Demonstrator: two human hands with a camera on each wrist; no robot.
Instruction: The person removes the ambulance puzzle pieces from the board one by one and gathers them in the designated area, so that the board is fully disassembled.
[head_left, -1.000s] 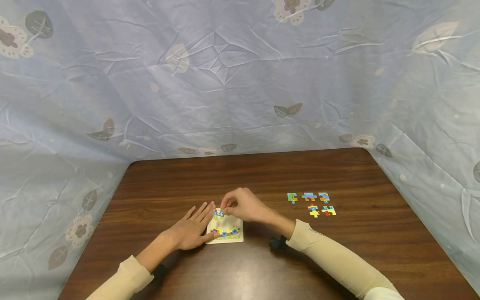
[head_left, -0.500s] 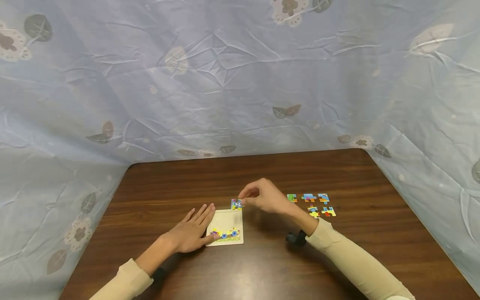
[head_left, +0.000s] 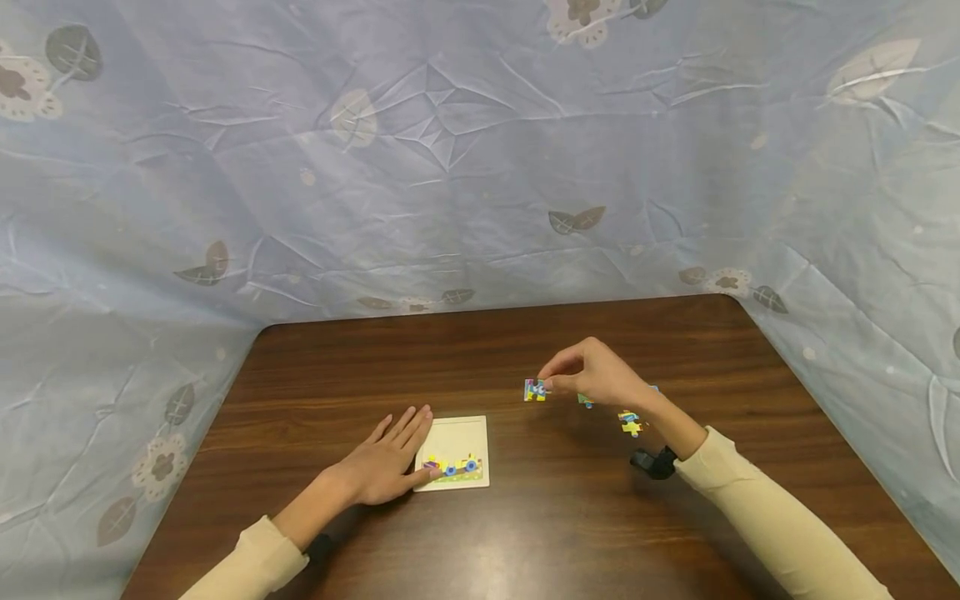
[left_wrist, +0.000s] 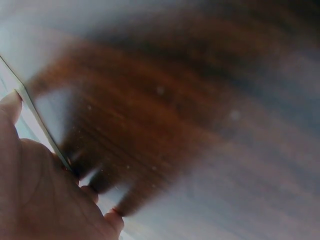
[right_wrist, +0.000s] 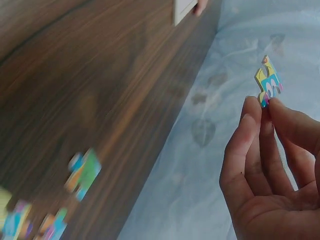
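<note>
My right hand [head_left: 600, 375] pinches a jigsaw piece [head_left: 536, 389] between thumb and fingertips, above the table right of the puzzle tray. In the right wrist view the piece [right_wrist: 270, 82] shows blue, yellow and a cartoon eye. My left hand [head_left: 382, 458] lies flat with fingers spread along the left side of the puzzle tray [head_left: 457, 433], its thumb over the lower left corner. Along the tray's bottom, a row of fitted pieces [head_left: 459, 468] shows a vehicle with blue wheels; the upper part is bare. In the left wrist view the left hand [left_wrist: 45, 185] touches the tray's edge.
Several loose jigsaw pieces lie on the brown table [head_left: 337, 367] at the right, partly hidden by the right hand and forearm; among them are a yellow one [head_left: 631, 423] and a green one [right_wrist: 87, 174]. A pale patterned cloth [head_left: 450, 167] hangs around the table.
My right hand has lifted the jigsaw piece from over the tray's upper left and carried it right, towards the loose pieces. My left hand has stayed in place.
</note>
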